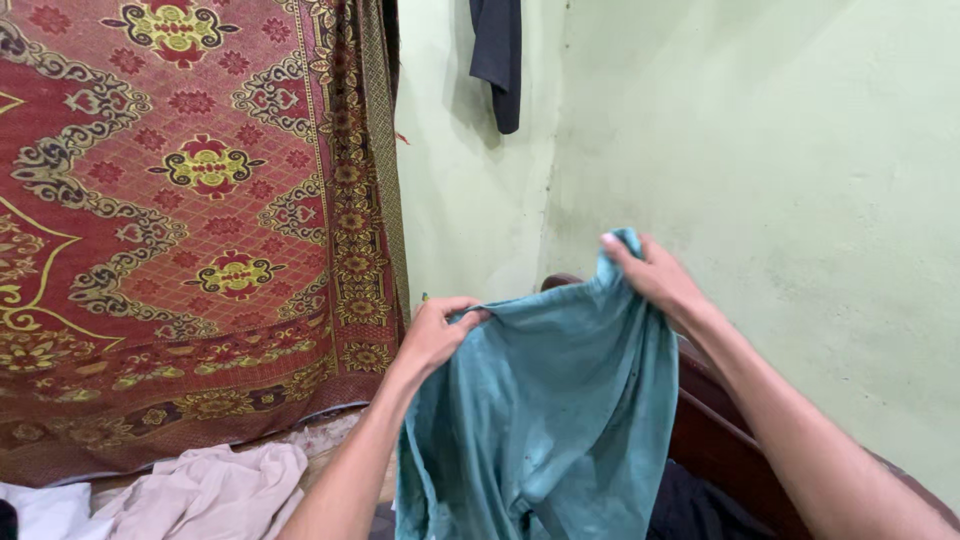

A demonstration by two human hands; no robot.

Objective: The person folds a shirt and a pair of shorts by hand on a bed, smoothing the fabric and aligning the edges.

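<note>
A red patterned carpet hangs at the left, a dark garment hangs on the green wall, and pale clothes lie below.

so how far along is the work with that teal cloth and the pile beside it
Nothing looks finished: no folded stack shows. In hand: the left hand and right hand grip the top edge of the teal garment, holding it up so it hangs open, not yet folded. Left: a crumpled pale cloth lies loose at lower left, and a dark garment hangs on the wall.

Pale green walls, a patterned red rug hung left.
</note>
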